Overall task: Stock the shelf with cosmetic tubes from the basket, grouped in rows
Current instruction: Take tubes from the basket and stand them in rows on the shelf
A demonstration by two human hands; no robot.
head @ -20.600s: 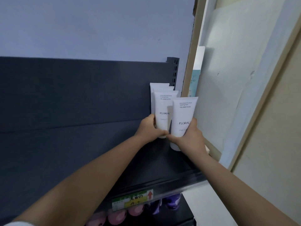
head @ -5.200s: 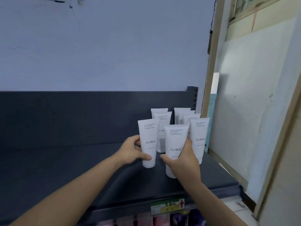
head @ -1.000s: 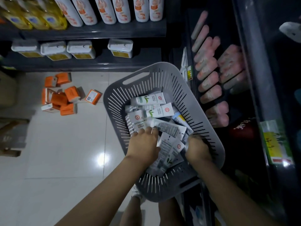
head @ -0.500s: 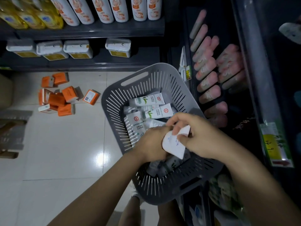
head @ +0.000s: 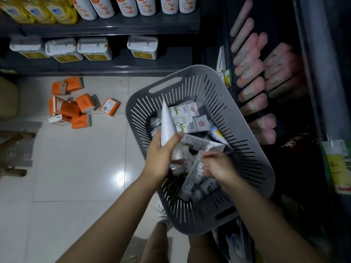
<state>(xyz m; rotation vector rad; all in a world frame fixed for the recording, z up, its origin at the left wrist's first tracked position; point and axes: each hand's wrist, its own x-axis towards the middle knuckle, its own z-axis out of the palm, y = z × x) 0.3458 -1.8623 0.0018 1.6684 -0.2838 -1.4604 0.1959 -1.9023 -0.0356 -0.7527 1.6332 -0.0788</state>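
A grey slotted basket [head: 252, 168] sits below me and holds several white cosmetic tubes [head: 187, 111]. My left hand [head: 161, 156] grips one plain white tube [head: 167, 126], which points up and away over the basket. My right hand [head: 218, 166] is lower in the basket with its fingers curled around a grey-printed tube [head: 191, 179] that lies in the pile. The top shelf with the standing tubes is out of view.
Orange boxes [head: 76, 109] lie scattered on the white tiled floor to the left. Dark shelves at the back hold white tubs [head: 95, 48] and bottles. To the right, a dark shelf unit [head: 313, 92] carries pink tubes [head: 250, 88] and a yellow-green price tag [head: 340, 166].
The white tube that both hands held half a second ago is now in my left hand alone, raised over the basket. My right hand has dropped back into the pile.
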